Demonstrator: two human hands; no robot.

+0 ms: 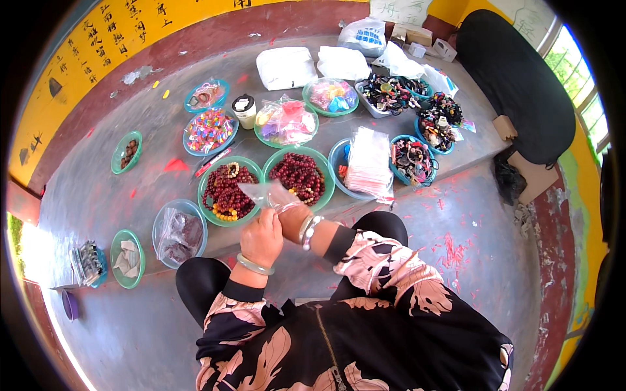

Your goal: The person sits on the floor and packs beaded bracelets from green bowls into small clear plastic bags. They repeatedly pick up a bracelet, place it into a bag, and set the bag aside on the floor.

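Observation:
Over the front edge of the grey platform, my hands are close together at a small clear plastic bag [259, 193]. My left hand [262, 240] is closed with its fingers pinching the bag's near end. My right hand [295, 222] is also closed on the bag, and clear film lies across its fingers. Just beyond them are dark red bead bracelets [228, 193] with some yellow beads, heaped in a green basket [203, 210]. Another green basket [331, 186] holds more dark red bead strings [297, 173]. What is inside the bag, if anything, I cannot make out.
A blue basket [334, 156] bears a stack of clear packets [367, 163] to the right. Further right are baskets of dark corded trinkets [412, 161]. Left stands a blue basket [156, 225] of bagged items. A lidded cup [244, 114] stands behind, near colourful small pieces [210, 130].

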